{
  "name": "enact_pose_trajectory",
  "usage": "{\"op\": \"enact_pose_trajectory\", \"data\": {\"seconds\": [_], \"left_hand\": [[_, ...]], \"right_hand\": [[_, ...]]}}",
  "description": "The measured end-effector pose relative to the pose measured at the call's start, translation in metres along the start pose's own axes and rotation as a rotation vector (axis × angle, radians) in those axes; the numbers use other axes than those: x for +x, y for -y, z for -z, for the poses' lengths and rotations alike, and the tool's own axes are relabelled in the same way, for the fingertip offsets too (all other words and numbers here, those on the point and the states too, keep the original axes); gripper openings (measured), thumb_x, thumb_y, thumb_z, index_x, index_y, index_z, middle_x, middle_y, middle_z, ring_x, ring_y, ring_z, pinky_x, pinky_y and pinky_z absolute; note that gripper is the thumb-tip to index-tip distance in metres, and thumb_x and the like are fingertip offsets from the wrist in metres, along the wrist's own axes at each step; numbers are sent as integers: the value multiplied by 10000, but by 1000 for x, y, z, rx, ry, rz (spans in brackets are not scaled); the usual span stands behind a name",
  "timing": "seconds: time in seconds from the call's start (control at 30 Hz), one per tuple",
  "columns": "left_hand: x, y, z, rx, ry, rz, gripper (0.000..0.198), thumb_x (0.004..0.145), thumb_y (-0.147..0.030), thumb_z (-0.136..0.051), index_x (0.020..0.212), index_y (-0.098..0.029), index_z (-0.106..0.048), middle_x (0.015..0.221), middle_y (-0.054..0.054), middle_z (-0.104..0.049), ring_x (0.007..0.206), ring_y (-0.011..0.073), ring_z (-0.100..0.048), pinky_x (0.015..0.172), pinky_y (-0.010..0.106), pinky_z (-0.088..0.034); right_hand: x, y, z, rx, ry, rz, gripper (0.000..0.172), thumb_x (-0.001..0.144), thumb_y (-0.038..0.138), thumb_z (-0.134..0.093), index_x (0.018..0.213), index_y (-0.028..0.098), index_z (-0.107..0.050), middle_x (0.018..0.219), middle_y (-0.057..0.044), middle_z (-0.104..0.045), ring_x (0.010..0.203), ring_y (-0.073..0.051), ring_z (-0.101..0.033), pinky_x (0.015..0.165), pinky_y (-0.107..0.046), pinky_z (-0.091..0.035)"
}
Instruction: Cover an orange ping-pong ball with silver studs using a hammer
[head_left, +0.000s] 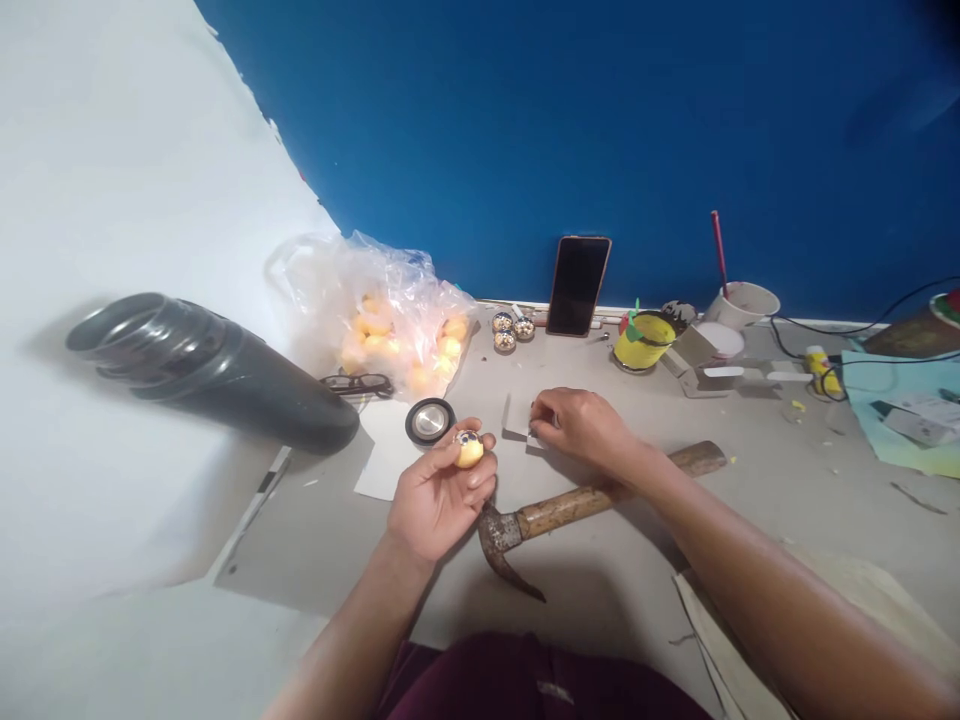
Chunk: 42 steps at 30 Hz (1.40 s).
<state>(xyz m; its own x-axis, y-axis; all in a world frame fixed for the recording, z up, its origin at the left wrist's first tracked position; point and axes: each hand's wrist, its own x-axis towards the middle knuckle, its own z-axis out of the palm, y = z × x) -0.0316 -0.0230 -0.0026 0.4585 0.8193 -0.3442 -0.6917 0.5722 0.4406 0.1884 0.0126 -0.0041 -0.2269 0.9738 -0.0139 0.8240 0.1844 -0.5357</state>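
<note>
My left hand (439, 505) is palm up, its fingers closed around a small yellow ball (470, 456) whose top is partly covered in shiny silver pieces. To its right, my right hand (583, 425) has thumb and fingertips pinched together over a small pale box or folded card (516, 418). Whatever those fingertips grip is hidden. A claw hammer (566, 508) lies under my right forearm, its rusty head close to my left hand. Just behind my left fingers sits a round black-rimmed metal lid (430, 423), partly over a white sheet (380, 465).
A clear plastic bag (382, 290) of yellow balls stands back left, beside glasses (360, 384) and a large grey bottle (225, 375). Three silver mirrored balls (505, 341) lie near a propped phone (579, 285). Further right are a yellow cup (643, 342) and a white cup (752, 303).
</note>
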Motion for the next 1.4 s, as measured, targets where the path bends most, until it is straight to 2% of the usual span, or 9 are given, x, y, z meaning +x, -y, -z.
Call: {"op": "enact_pose_trajectory", "data": {"seconds": [0.13, 0.27, 0.43, 0.6, 0.7, 0.8, 0.93, 1.17, 1.4], "left_hand": [[-1, 2, -2, 33, -6, -12, 209, 863, -233, -714, 1054, -149, -707, 888, 71, -628, 582, 76, -452, 490, 171, -420], [2, 5, -1, 70, -15, -37, 287, 834, -265, -780, 1086, -143, -715, 940, 88, -655, 602, 75, -454, 498, 172, -421], [3, 7, 3, 114, -44, -80, 334, 799, -291, -827, 1092, -173, -717, 888, 51, -636, 645, 87, -510, 535, 187, -443], [2, 8, -1, 222, -62, -116, 449, 655, -209, -926, 1062, -195, -737, 979, 66, -716, 758, 137, -648, 646, 229, -526], [2, 11, -2, 308, -98, -202, 445, 641, -207, -934, 1045, -205, -749, 923, 45, -733, 747, 143, -676, 647, 233, -542], [1, 14, 0, 419, -140, -339, 399, 661, -201, -918, 1024, -213, -752, 926, 38, -744, 705, 128, -667, 628, 233, -545], [-2, 17, 0, 583, -185, -459, 378, 661, -170, -908, 1006, -209, -758, 1023, 69, -767, 812, 168, -701, 720, 269, -575], [-8, 14, -6, 757, -244, -519, 352, 654, -168, -905, 982, -214, -786, 1022, 70, -786, 882, 202, -719, 792, 282, -574], [-8, 14, -5, 850, -264, -547, 355, 653, -187, -903, 989, -228, -797, 1013, 61, -792, 884, 216, -722, 816, 308, -585]], "right_hand": [[0, -1, 5, 512, -10, -65, 134, 837, 269, -652, 773, 163, -702, 721, -15, -703, 658, -139, -575, 640, -260, -394], [1, -3, 12, 1038, 7, -211, 300, 725, 429, -804, 744, 149, -700, 630, 14, -615, 511, -84, -406, 496, -245, -290], [-5, 3, 26, 1442, 73, -159, 329, 653, 400, -898, 770, 153, -715, 696, -1, -647, 485, -47, -328, 464, -233, -221], [-17, 19, 23, 1401, 144, -109, 264, 688, 349, -891, 796, 166, -735, 711, 1, -686, 492, -52, -405, 471, -218, -305], [-21, 29, 14, 1381, 175, -84, 236, 700, 335, -884, 794, 172, -742, 728, -6, -707, 607, -98, -569, 592, -240, -448], [-23, 37, 5, 1405, 201, -101, 254, 654, 331, -904, 768, 173, -740, 759, -18, -733, 720, -145, -659, 716, -284, -513], [-24, 43, -3, 1440, 207, -163, 263, 622, 330, -911, 736, 168, -739, 749, -17, -738, 697, -138, -656, 709, -282, -522], [-26, 45, -6, 1463, 208, -233, 237, 638, 298, -900, 727, 156, -732, 609, 31, -645, 555, -89, -555, 581, -239, -457], [-26, 40, -10, 1413, 210, -230, 260, 639, 335, -904, 752, 162, -747, 728, -20, -728, 651, -120, -621, 631, -246, -469]]}}
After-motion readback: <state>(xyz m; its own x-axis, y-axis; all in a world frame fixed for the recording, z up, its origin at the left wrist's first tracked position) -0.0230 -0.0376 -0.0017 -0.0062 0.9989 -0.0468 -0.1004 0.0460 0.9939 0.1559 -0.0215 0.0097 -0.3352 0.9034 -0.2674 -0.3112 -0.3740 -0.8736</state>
